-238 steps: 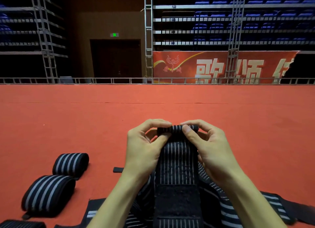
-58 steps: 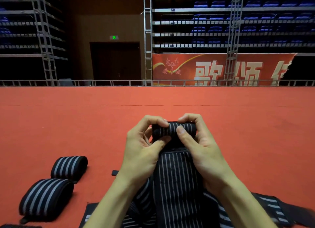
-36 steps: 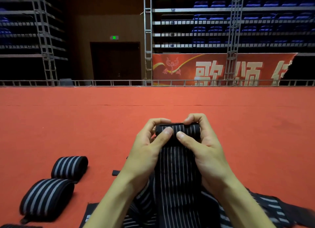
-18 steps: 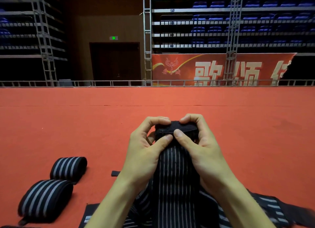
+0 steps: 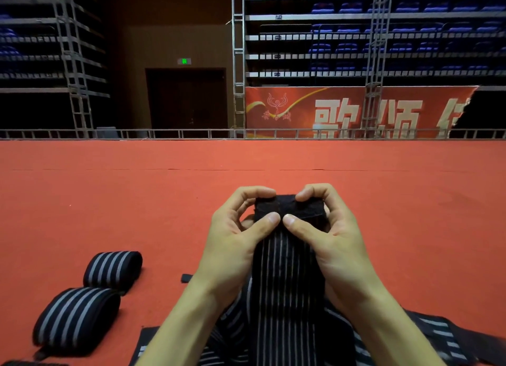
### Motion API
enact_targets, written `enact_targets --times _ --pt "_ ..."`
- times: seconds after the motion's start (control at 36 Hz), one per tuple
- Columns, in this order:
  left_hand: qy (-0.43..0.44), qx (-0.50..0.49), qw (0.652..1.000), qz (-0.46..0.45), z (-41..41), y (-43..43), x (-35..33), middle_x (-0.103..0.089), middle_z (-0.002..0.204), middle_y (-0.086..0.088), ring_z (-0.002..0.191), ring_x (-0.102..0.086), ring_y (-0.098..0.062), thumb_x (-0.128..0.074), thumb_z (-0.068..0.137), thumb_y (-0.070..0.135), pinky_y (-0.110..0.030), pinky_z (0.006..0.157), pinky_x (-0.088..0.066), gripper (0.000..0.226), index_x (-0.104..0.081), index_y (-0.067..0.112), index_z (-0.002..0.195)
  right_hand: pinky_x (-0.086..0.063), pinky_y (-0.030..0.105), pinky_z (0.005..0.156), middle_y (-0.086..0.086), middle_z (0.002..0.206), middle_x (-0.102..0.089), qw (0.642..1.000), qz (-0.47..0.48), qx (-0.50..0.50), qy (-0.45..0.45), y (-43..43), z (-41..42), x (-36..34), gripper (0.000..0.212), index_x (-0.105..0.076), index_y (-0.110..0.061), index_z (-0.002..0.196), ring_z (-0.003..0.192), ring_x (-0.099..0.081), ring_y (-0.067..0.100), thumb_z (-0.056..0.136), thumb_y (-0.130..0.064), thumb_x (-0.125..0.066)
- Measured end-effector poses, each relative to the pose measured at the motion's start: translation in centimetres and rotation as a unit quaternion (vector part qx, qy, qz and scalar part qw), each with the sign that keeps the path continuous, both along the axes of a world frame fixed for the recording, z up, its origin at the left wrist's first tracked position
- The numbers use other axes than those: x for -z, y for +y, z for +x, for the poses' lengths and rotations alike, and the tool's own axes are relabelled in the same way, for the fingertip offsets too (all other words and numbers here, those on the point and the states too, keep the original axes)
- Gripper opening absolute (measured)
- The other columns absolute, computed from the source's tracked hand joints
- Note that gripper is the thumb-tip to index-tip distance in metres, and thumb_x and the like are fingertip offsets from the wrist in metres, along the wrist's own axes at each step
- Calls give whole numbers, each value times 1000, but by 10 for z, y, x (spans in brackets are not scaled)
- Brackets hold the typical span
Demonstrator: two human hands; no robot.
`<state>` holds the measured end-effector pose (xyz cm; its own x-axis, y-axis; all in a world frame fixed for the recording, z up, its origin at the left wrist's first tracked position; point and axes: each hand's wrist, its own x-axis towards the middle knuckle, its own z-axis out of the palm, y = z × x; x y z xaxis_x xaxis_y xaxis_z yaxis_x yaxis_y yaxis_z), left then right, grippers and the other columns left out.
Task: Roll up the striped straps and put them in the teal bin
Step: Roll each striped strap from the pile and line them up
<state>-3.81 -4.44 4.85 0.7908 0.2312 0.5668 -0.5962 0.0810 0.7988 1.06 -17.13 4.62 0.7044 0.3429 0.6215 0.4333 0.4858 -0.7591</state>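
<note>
Orientation decides the coming turn: the striped strap (image 5: 287, 283) runs as a long band from the bottom centre of the frame up toward the middle, so its long axis points away from the person. The roll (image 5: 290, 209) forming at its far end lies crosswise, its axis running left to right in the picture. The left hand (image 5: 232, 245) grips the roll's left end and the right hand (image 5: 336, 245) grips its right end. Each has fingers curled over the top and a thumb pressed on the near side, where the striped band meets the dark, stripeless outer wrap. The two thumb tips sit just beside each other at the roll's middle. Both hands are equally close to the roll, one on each flank, and the unrolled length lies below and between the wrists. I judge that the next turn must bring the roll down the band toward the bottom of the frame. Both hands should turn evenly, or the edges may step sideways and the coil come out as a cone. Much of the band appears left to take in, though its near end is hidden below the frame edge. Two finished rolls (image 5: 113, 268) lie on the red carpet (image 5: 109, 201) at lower left, well apart from the hands, and loose straps (image 5: 438, 335) spread at bottom right. The teal bin is not in view, so its direction from the hands cannot be told.
</note>
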Motion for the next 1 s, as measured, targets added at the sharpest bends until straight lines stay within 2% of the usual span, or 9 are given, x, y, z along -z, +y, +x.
enact_targets --times 0.14,0.28,0.36,0.47,0.56,0.69,0.78,0.86,1.0 --pt "-32 -45 998 0 0 2 0 -72 98 3 82 -67 -20 -68 79 0 -38 74 -59 29 -71 24 94 -57 34 67 3 89 -68 999 -15 -41 31 -2 -1 -3 30 -60 -33 99 79 -66 22 76 -16 -68" --pt "-65 -85 994 20 1 2 -2 -71 112 4 94 -68 -18 -66 74 1 -48 89 -55 30 -69 30 82 -56 39 74 1 90 -70 999 -33 -23 16 -1 0 -1 28 -60 -40 100 83 -67 21 78 -25 -70" --pt "-75 -89 993 17 2 1 -1 -70 116 2 95 -68 -17 -65 73 -1 -47 87 -55 32 -68 30 78 -54 36 73 -1 88 -69 999 -45 -5 -2 1 -1 -1 23 -58 -42 99 82 -64 18 85 -32 -73" --pt "-73 -81 994 26 2 0 1 -70 112 4 94 -68 -16 -66 77 -12 -36 78 -57 42 -67 29 74 -52 31 68 1 86 -65 999 -40 -4 4 1 0 0 26 -57 -38 95 76 -60 17 84 -23 -75" --pt "-66 -83 993 43 3 1 4 -69 110 8 98 -67 -13 -60 79 -23 -31 76 -54 54 -67 30 74 -52 30 64 4 85 -62 999 -37 -24 15 -1 1 -1 24 -56 -32 93 74 -59 18 83 -12 -65" --pt "-54 -88 991 85 6 -1 5 -68 101 15 97 -62 -8 -56 67 -4 -27 85 -48 45 -69 35 85 -49 26 56 0 75 -60 998 -30 -43 37 -2 -1 -3 36 -52 -23 89 66 -56 14 91 13 -52" --pt "-38 -50 995 84 5 -1 6 -69 97 8 94 -62 -13 -69 74 12 -33 85 -50 32 -70 34 96 -48 27 54 1 72 -60 998 -25 -47 43 -2 -2 -5 37 -51 -24 85 63 -55 16 88 14 -53" --pt "-8 -15 998 66 4 -3 6 -69 96 3 93 -63 -17 -72 73 34 -40 88 -52 28 -69 35 101 -50 28 55 5 75 -61 998 -22 -45 32 -1 -1 -5 29 -52 -26 81 65 -57 19 75 1 -58" --pt "-12 2 999 46 1 -2 4 -69 89 3 82 -62 -17 -73 71 30 -38 77 -52 21 -71 31 92 -50 26 57 2 75 -61 998 -16 -46 28 -1 -1 -3 34 -52 -23 85 68 -57 18 79 9 -57"
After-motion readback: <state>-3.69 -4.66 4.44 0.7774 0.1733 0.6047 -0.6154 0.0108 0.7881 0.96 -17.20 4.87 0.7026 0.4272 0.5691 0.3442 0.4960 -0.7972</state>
